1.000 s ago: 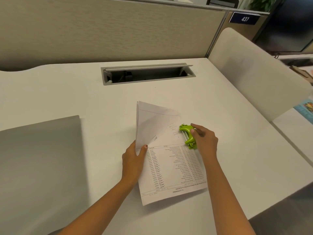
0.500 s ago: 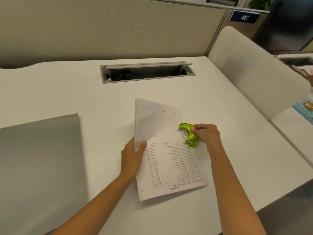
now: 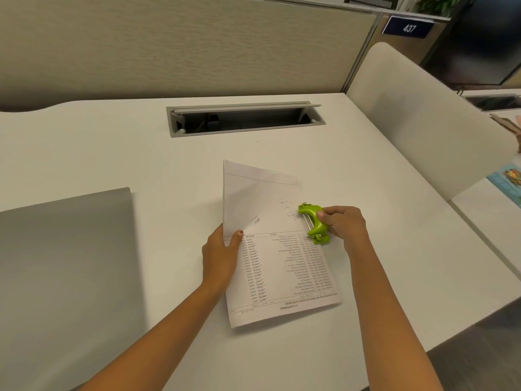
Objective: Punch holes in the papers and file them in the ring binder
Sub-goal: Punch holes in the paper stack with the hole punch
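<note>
Right hand now right of punch

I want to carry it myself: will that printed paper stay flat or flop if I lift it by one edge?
Probably flop: the papers look thin, and their far half seems to curl up off the desk. They likely slide easily on that smooth top, maybe why the left hand pinches one edge while the right hand grips the green hole punch.

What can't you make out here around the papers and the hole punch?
Head view only.
Edge of the papers inside the hole punch: any holes hidden by it.
Printed rows: too small.
Grey cover: cut off by the left frame edge.
Fingertips of the right hand: behind the punch.
</note>
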`<state>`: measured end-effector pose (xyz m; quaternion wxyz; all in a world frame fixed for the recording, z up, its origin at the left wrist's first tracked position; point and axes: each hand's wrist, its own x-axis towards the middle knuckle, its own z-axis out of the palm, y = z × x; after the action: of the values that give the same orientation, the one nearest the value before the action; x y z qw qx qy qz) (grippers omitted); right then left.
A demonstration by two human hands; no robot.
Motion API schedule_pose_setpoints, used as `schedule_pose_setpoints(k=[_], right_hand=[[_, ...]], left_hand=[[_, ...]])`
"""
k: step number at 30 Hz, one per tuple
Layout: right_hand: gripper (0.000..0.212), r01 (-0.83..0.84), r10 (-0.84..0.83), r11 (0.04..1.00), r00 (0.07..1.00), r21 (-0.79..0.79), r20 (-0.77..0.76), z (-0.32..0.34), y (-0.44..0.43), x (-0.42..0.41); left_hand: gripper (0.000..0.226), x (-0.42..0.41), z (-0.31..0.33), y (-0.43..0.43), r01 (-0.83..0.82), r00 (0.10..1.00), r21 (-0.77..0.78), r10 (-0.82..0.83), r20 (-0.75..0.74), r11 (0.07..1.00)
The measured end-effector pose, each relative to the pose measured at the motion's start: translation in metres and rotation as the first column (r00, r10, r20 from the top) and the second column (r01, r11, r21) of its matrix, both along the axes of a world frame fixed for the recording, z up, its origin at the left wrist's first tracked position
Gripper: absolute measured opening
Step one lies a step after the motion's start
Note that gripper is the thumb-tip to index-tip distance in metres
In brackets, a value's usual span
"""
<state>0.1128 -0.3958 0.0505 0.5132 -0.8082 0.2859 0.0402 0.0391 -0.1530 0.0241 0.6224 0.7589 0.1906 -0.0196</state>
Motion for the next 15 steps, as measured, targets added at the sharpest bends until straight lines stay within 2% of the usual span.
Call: schedule_pose_setpoints(k=[6,15], right_hand=[[0.011,0.005,-0.005,1.0,1.0,-0.008,0.002,0.0012,0.0017,-0.0005],[0.012,0.023,-0.023,1.0,1.0,-0.007,0.0,-0.0001,0.0017,0.0]], left_hand=[[0.028,0.0001,-0.0001,0.0005,0.015,1.0,-0.01,-0.015,-0.015,1.0],[0.032,0.0013,0.0032,-0.0004,0.016,0.999,0.017,-0.015,-0.036,1.0]])
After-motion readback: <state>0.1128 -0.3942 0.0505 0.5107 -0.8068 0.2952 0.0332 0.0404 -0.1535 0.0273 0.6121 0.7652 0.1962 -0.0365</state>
